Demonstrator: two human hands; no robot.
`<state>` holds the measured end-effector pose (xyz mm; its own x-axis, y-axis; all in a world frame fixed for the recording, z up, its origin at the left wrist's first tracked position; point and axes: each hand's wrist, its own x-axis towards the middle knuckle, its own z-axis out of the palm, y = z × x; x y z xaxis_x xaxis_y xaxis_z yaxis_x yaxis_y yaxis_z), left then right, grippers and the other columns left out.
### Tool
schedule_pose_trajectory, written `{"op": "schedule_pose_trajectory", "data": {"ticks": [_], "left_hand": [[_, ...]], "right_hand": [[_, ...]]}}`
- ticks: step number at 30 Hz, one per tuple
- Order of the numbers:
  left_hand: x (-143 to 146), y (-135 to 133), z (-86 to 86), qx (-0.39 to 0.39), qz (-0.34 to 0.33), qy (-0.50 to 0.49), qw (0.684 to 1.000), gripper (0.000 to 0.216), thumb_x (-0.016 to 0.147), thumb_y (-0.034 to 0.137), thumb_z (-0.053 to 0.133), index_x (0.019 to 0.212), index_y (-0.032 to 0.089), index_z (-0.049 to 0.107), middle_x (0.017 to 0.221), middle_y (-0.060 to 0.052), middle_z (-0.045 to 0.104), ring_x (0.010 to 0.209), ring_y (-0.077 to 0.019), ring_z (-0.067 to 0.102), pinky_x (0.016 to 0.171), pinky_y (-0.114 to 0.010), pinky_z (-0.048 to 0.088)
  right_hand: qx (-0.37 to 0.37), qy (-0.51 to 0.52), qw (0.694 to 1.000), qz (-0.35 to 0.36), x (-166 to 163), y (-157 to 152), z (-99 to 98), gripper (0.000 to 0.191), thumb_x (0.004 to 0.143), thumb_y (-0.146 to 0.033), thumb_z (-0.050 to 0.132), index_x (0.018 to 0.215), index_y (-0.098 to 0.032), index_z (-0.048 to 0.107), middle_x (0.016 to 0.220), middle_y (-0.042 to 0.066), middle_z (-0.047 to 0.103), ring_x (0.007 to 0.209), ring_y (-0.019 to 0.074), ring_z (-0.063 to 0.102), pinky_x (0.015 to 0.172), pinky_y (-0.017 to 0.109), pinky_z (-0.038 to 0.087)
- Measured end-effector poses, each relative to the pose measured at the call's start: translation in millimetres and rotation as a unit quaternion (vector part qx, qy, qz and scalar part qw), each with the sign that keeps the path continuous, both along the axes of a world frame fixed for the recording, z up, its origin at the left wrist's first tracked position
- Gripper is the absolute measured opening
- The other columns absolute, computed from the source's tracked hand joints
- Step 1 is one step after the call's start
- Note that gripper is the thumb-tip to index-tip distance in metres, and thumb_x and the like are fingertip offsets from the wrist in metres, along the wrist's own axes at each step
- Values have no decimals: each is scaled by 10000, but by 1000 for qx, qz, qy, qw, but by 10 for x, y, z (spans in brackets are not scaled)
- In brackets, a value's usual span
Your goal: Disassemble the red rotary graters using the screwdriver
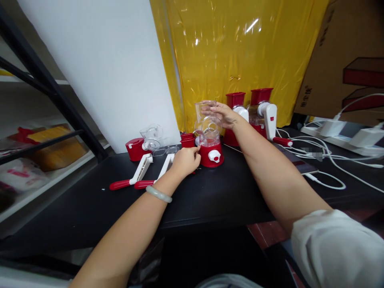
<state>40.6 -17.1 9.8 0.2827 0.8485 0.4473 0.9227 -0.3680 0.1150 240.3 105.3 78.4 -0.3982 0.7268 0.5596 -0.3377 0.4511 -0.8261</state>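
A hand-crank rotary grater stands upright on the black table, made of a red base (211, 157) with a white knob (214, 156) and a clear plastic body (209, 130) on top. My left hand (186, 161) is closed, its curled fingers pressed to the left side of the base. With fingers around the upper part of the clear body, my right hand (223, 114) grips it from the right. A small red part (187, 140) sits just behind my left hand, partly hidden.
Two assembled graters, one with a red hopper (261, 95), stand behind my right arm. At left lie crank handles (141, 170), another red base (135, 149) and a clear body (152, 134). White cables (327, 150), a power strip (354, 140) and a carton (339, 60) occupy the right.
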Motion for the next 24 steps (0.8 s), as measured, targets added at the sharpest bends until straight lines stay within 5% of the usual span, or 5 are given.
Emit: {"op": "schedule_pose_trajectory", "data": {"ticks": [6, 12, 18, 24], "left_hand": [[-30, 56, -73, -1, -37, -111, 993, 335, 900, 267, 528, 1186, 188, 685, 1067, -109, 749, 997, -253, 698, 913, -386, 525], [60, 267, -169, -59, -141, -367, 918, 732, 837, 450, 681, 1428, 145, 375, 1487, -222, 449, 1370, -287, 466, 1086, -445, 436], [214, 533, -40, -186, -129, -399, 888, 1074, 600, 459, 883, 1458, 149, 315, 1444, -247, 473, 1310, -317, 518, 1094, -461, 418], [232, 462, 171, -147, -70, -372, 914, 1149, 512, 449, 922, 1456, 133, 348, 1296, -215, 594, 1181, -274, 610, 1019, -401, 485]], "right_hand": [[29, 9, 999, -31, 96, 13, 96, 573, 644, -547, 789, 1100, -243, 624, 1210, 68, 696, 1233, 251, 595, 1065, 457, 461], [89, 19, 992, -90, 250, -90, 355, 651, 644, -648, 751, 1159, -279, 604, 1257, 60, 669, 1289, 288, 552, 1062, 493, 464], [112, 1, 987, -112, 308, -316, 561, 706, 661, -665, 737, 1238, -292, 576, 1296, 58, 642, 1298, 305, 538, 1056, 476, 480], [81, 8, 992, -97, 353, -441, 656, 703, 706, -619, 739, 1312, -334, 527, 1265, 50, 651, 1284, 295, 549, 993, 451, 533]]}}
